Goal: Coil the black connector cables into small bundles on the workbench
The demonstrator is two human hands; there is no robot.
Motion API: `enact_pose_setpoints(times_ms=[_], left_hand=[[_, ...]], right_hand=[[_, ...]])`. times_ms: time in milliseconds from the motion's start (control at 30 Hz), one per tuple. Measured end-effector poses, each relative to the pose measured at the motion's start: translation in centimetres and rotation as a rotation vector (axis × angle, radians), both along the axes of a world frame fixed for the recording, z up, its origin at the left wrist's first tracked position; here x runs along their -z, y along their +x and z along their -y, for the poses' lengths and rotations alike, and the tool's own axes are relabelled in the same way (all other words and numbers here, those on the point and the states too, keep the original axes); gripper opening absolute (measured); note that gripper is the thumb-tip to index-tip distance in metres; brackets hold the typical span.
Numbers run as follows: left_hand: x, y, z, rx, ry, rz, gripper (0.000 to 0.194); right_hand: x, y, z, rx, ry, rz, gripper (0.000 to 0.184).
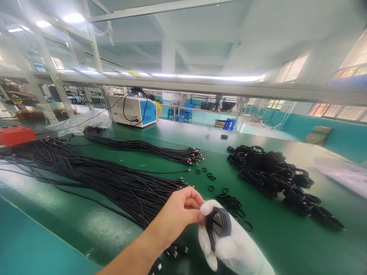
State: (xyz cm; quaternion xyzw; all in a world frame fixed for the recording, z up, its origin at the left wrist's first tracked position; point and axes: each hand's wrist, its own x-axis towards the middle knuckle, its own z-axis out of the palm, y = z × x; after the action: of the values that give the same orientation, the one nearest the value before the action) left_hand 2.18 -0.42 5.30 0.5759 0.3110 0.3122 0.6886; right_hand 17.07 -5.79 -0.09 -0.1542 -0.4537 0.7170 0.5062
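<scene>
My right hand (226, 236), in a white glove, is closed around a black USB cable wound into a small coil (225, 223). Bare, my left hand (183, 208) pinches thumb and fingers together at the coil's left edge, against the gloved thumb; what sits between those fingertips is hidden. Just beyond the glove lies a small heap of black rings (231, 202), with several loose rings (211, 188) scattered farther off. A thick bundle of long straight black cables (114, 172) stretches from the left to beneath my left forearm, some plug ends (173, 251) showing below it.
Farther back is a second cable bundle (143, 147). A large pile of coiled cables (272, 172) covers the right of the green tabletop (195, 133). A white-and-blue machine (134, 110) stands behind, near a plastic bag (83, 120) and a red box (17, 135). A shelf beam (183, 84) crosses overhead.
</scene>
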Motion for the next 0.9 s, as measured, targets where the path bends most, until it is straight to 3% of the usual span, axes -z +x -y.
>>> enact_pose_setpoints(times_ms=[67,167,267,333,400,500,600,733,833,900], left_hand=[[-0.4,-0.3,0.0,-0.054,0.117,-0.039,0.018],[-2.1,-1.0,0.2,-0.141,0.461,-0.241,0.03],[-3.7,-1.3,-0.1,0.065,0.666,-0.421,0.036],[-3.9,-1.1,-0.8,0.233,0.594,-0.441,0.031],[-3.1,-0.6,-1.9,0.263,0.423,-0.429,0.029],[-1.1,0.1,-3.0,0.103,0.204,-0.433,0.034],[0.6,0.3,-2.9,-0.046,0.157,-0.422,0.031],[1.6,-0.5,-1.5,-0.091,0.149,-0.308,0.017],[1.9,-1.0,-0.3,-0.01,0.047,-0.255,0.012],[2.2,-1.1,0.1,-0.023,0.007,-0.221,0.011]], right_hand=[[-0.1,0.2,-0.1,0.027,-0.027,-0.016,0.064],[0.0,0.2,-0.2,-0.012,-0.09,-0.019,0.071],[0.4,-0.2,-0.2,-0.148,-0.125,-0.05,0.06],[0.6,-0.5,-0.2,-0.203,-0.149,-0.098,0.054],[0.6,-0.8,-0.4,-0.141,-0.176,-0.095,0.05],[0.3,-1.2,-1.0,0.155,-0.186,0.103,0.056],[0.1,-1.4,-1.4,0.381,-0.221,0.324,0.072],[-0.1,-1.2,-1.2,0.269,-0.224,0.287,0.053],[-0.2,-1.1,-1.0,0.192,-0.208,0.254,0.053],[0.0,-1.3,-1.0,0.167,-0.216,0.234,0.053]])
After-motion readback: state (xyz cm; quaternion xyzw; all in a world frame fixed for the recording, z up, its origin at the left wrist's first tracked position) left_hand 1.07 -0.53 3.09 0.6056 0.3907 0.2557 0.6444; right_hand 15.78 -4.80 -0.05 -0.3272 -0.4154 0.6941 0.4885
